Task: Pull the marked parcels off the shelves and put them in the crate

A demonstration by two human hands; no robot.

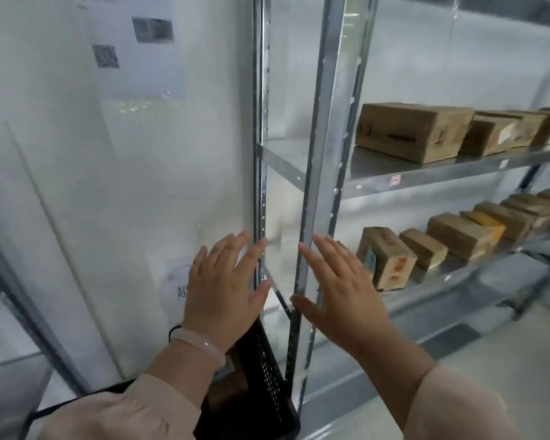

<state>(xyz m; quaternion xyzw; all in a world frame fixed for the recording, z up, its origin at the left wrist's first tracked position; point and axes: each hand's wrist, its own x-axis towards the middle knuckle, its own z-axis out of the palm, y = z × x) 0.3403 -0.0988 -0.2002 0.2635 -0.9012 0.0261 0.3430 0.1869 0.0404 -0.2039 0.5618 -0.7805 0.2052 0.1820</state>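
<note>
Crate [269, 369] mostly behind left forearm [178, 366], contents unclear

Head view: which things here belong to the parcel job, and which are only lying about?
Job: upper-shelf parcels; lower-shelf parcels; black crate, low beside the rack.
Lying about: code sheets on the wall; wall label, partly behind the left hand.

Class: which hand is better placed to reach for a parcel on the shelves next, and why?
Probably the right hand: open, empty, and on the parcels' side, the red-marked parcel just beyond it. The left hand, also open, lies left of the front post, above the black crate.
</note>
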